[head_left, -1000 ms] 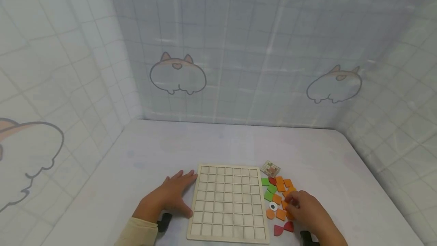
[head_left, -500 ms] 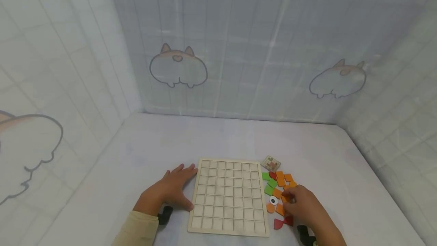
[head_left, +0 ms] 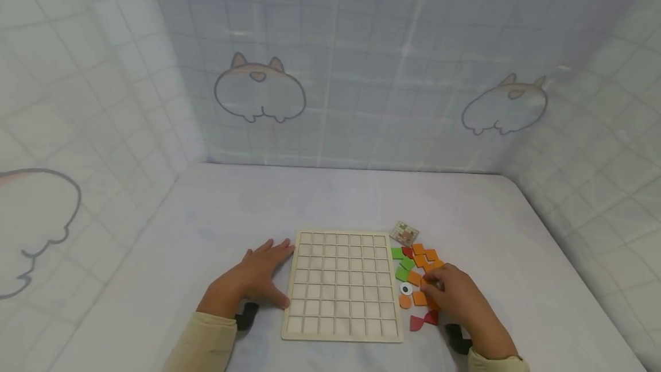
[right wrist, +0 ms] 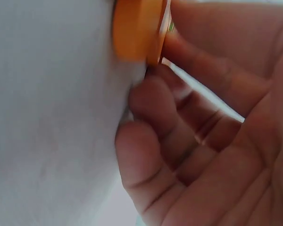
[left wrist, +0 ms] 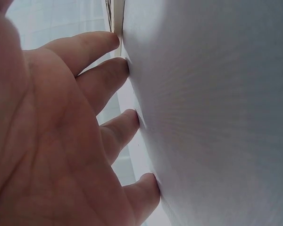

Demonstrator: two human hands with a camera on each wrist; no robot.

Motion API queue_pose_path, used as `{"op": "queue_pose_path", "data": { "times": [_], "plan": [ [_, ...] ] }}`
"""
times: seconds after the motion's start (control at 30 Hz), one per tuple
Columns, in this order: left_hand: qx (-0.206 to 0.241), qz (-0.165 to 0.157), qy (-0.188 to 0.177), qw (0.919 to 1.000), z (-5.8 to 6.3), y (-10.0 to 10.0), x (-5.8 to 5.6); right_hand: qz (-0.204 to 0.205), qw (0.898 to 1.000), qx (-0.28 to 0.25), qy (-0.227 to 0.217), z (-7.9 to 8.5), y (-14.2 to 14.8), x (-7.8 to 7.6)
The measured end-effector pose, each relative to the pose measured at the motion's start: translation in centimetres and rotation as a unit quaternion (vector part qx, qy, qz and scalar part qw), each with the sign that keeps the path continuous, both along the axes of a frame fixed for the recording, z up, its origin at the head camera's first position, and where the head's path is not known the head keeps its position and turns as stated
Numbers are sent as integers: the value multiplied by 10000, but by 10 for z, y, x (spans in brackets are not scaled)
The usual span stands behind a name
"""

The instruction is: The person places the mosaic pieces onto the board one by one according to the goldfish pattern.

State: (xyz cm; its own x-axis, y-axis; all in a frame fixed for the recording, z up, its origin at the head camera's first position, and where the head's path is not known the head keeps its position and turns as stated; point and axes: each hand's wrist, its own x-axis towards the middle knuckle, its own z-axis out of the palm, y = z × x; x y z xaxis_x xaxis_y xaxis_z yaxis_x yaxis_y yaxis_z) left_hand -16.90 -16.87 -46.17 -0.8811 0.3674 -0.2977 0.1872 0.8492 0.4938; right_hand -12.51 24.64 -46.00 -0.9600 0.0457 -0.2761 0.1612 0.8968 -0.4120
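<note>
A pale wooden grid board [head_left: 342, 340] lies flat on the table, its cells bare. My left hand [head_left: 257, 278] rests along the board's left edge, fingers spread and thumb near its lower side. In the left wrist view, the fingertips [left wrist: 118, 123] touch down on the white surface beside the board. On the other side, my right hand [head_left: 454, 294] is among loose tiles, thumb and forefinger together at an orange tile [right wrist: 137, 30], which it appears to pinch. The remaining fingers are curled on the table. Part of the orange pieces is hidden under this hand.
Right of the board lie green tiles [head_left: 402, 274], several orange tiles [head_left: 418, 249], red quarter-round pieces [head_left: 416, 323], a white eye disc [head_left: 406, 289] and an orange rounded piece [head_left: 405, 301]. A small pattern card [head_left: 404, 233] lies behind them. Grid-patterned curtains [head_left: 361, 102] surround the table.
The right hand stays at the orange tiles, its fingers shifting slightly among them. My left hand keeps its place by the board. The head view has tilted, so everything sits higher in it.
</note>
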Motion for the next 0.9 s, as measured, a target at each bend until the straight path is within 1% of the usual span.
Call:
{"op": "queue_pose_path", "data": {
  "times": [0.23, 0.37, 0.43, 0.7, 0.9],
  "plan": [
    [13, 83, -199, 9998, -2, 0, 3, -403, 9983, -348, -246, 0, 0, 4],
    [46, 58, -129, 9999, 1, -1, 2, -470, 9981, -355, -192, 3, -1, 4],
    [57, 42, -89, 9999, 3, -1, 1, -469, 9981, -345, -179, 4, -1, 4],
    [8, -11, -103, 9999, 3, -1, 1, -419, 9978, -403, -309, 5, 0, 4],
    [-26, 20, -113, 9999, 2, -1, 0, -142, 9991, -308, -236, 5, 4, 3]
  ]
}}
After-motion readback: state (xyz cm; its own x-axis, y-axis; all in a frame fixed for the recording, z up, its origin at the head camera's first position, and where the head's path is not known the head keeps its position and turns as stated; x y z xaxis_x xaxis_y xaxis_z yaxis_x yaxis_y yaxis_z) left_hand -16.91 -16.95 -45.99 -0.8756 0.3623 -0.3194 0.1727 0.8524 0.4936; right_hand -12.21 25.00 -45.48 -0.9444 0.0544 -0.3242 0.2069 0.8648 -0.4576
